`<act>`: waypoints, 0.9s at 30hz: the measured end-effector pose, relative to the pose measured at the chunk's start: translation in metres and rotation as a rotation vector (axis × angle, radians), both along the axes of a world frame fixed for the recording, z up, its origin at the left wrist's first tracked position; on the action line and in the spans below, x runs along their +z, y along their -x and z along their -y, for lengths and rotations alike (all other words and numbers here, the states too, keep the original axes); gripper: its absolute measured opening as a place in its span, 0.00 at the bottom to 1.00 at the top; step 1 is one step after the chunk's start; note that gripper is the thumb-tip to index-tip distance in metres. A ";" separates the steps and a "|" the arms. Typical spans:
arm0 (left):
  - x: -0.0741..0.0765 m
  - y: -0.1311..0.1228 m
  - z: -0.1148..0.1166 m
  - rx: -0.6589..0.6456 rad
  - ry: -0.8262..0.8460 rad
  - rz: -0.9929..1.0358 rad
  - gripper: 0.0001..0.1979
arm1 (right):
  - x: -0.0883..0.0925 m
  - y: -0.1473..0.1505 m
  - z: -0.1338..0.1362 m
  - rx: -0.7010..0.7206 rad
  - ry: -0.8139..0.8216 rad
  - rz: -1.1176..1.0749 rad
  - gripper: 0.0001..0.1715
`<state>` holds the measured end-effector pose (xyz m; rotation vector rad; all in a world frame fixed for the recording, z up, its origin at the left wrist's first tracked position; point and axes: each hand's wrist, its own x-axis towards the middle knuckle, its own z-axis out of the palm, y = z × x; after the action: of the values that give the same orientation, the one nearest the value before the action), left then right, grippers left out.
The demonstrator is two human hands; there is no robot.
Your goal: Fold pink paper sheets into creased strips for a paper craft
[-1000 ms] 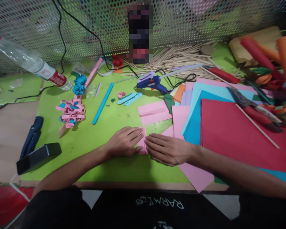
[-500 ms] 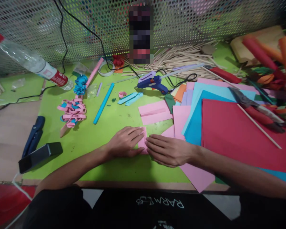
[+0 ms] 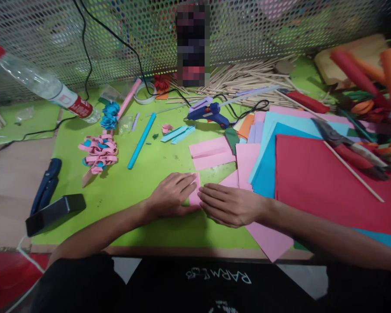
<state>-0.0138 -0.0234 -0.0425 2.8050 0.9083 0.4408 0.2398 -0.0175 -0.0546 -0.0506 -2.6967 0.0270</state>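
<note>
A small folded piece of pink paper (image 3: pixel 194 196) lies flat on the green table top, partly covered by both hands. My left hand (image 3: pixel 173 194) rests on it from the left, fingers stretched out and pressing it down. At its right edge lies my right hand (image 3: pixel 231 204), flat with the fingers straight and side by side, fingertips touching the paper. Just beyond them is a creased pink sheet (image 3: pixel 212 153). More pink sheets (image 3: pixel 272 241) stick out from under my right forearm.
Red paper (image 3: pixel 319 182) tops a stack at right, with pliers (image 3: pixel 352 150) on it. Behind are a blue glue gun (image 3: pixel 208 115) with its cable and many thin sticks (image 3: pixel 244 78). Left stand a plastic bottle (image 3: pixel 48 89), paper flowers (image 3: pixel 99 150), a stapler (image 3: pixel 45 187) and a black box (image 3: pixel 55 215).
My left thumb has shifted slightly right along the lower edge of the folded pink paper. My right hand stays in nearly the same place.
</note>
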 end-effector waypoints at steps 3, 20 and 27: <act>0.001 -0.001 0.001 0.019 0.023 -0.014 0.29 | 0.002 0.000 -0.001 0.012 0.031 0.019 0.20; 0.003 -0.002 0.002 0.014 0.042 -0.071 0.30 | 0.001 0.005 -0.004 -0.103 0.228 0.012 0.16; 0.003 -0.003 0.003 0.020 0.020 -0.063 0.30 | 0.000 0.004 -0.009 -0.166 0.173 0.052 0.17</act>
<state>-0.0113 -0.0262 -0.0391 2.8088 0.9483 0.3465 0.2362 -0.0089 -0.0544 -0.3315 -2.7254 0.2109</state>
